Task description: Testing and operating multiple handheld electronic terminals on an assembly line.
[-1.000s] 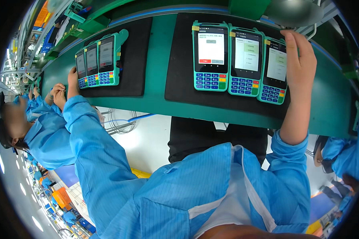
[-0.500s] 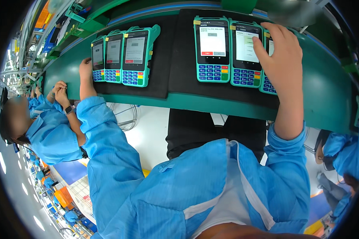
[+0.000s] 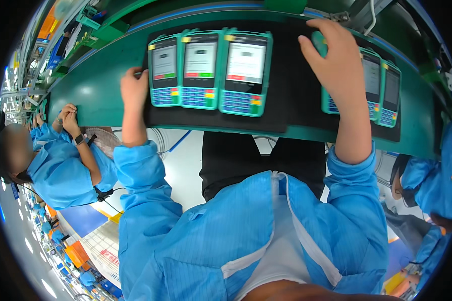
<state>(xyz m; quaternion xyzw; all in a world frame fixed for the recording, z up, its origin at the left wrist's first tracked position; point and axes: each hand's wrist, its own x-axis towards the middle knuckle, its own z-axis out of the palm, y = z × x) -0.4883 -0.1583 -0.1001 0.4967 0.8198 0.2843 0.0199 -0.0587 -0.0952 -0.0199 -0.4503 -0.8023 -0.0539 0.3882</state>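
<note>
My left hand [image 3: 134, 90], partly curled with thumb and forefinger apart, is at the left edge of a black mat [image 3: 211, 118]. Three green-cased card payment terminals stand side by side on this mat: a left one [image 3: 164, 72], a middle one [image 3: 199, 70] and a right one [image 3: 243, 72]. Their screens are lit above blue keypads. Over a second group of terminals is my right hand [image 3: 336, 62], open, thumb and fingers spread. It hides most of the nearest terminal [image 3: 330, 103]; two others, a middle one [image 3: 371, 83] and an outer one [image 3: 390, 95], show beside it.
The mats lie on a green bench [image 3: 98, 110] with a green frame [image 3: 110, 32] behind. At the left a co-worker [image 3: 65, 165] in blue sits with hands together by the bench. Another person in blue [image 3: 427, 175] is at the right. Cables [image 3: 158, 140] hang below the bench.
Both mats and their terminals have shifted right. My left hand has moved right along with the left mat's edge; my right hand has shifted slightly left, now covering a different part of the right group.
</note>
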